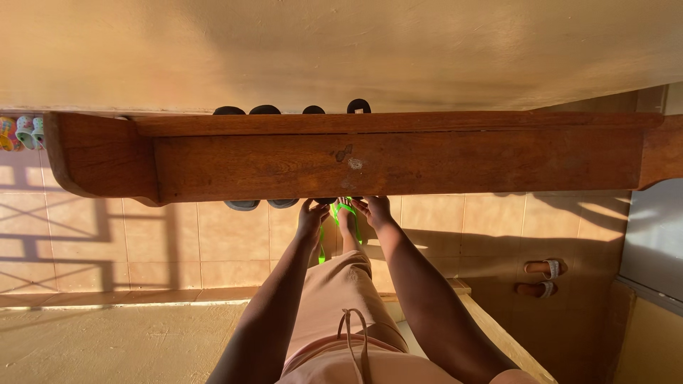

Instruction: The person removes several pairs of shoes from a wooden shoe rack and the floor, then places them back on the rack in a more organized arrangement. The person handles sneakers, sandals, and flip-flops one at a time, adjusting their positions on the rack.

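The left hand (311,215) and the right hand (376,209) are seen reaching under the edge of a wooden shelf (370,160), fingers curled about a bright green strappy sandal (344,212) — how firmly it is gripped cannot be told. Dark shoes (265,110) are lined along the shelf; a pair of slippers (543,277) is seen on the tiled floor.

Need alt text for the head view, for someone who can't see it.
Both hands, left hand and right hand, reach down beneath a wooden shelf toward a neon-green sandal. Dark shoes line the shelf; a pair of slides sits on the tiled floor.
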